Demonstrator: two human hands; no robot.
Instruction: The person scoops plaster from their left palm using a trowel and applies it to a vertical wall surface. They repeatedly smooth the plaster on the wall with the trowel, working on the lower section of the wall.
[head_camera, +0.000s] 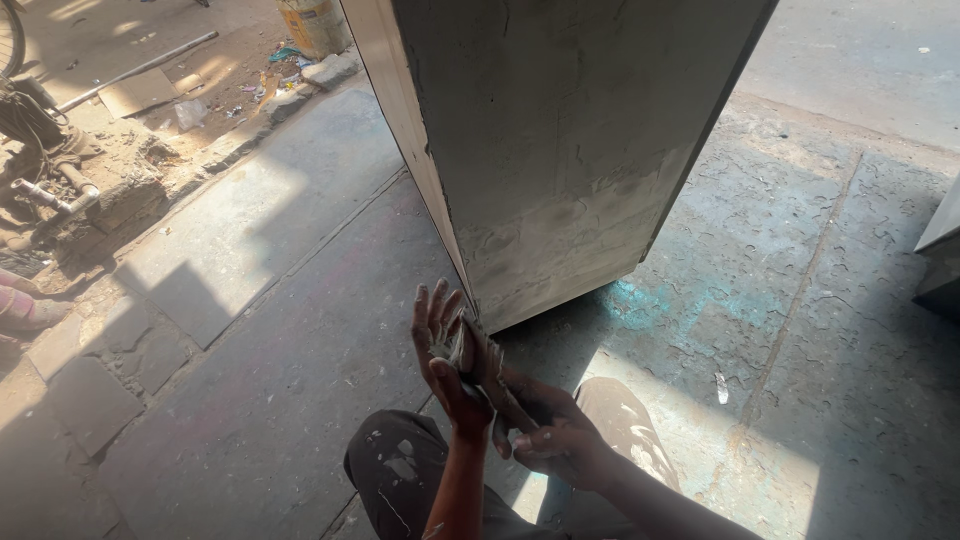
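Your left hand (445, 350) holds a small whitish blade-like tool (462, 348), probably a putty scraper, against its palm, fingers spread upward. Your right hand (545, 430) is clenched around the tool's lower end; handle hidden, can't make out its shape. Just above your fingertips: bottom corner of the grey putty-coated cabinet (560, 150), its top cut off by the frame. Pale edge strip (410, 130) runs up left. Open stone pavement (250, 330) left of your fingers; rubble (90, 170) well apart.
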